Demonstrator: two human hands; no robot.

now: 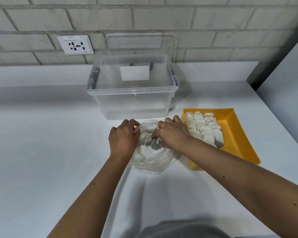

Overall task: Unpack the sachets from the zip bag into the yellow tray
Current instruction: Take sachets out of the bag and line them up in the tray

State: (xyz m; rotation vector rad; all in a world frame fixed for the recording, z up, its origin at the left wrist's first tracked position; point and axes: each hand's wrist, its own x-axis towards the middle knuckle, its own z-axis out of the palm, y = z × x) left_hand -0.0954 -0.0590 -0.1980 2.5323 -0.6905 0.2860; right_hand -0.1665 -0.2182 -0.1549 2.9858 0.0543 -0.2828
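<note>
A clear zip bag [150,162] lies crumpled on the white counter in the middle of the view. My left hand [123,137] pinches the bag's upper left edge. My right hand [172,133] reaches into the bag's mouth, its fingers closed around sachets [154,144] that look white and grey. To the right sits the yellow tray [237,134], with several white sachets [204,128] overlapping in rows along its left side. The right part of the tray is bare.
A large clear plastic bin [132,93] stands just behind the bag, with its lid [141,43] leaning on the brick wall. A wall socket [75,45] is at the back left. The counter's right edge runs diagonally past the tray.
</note>
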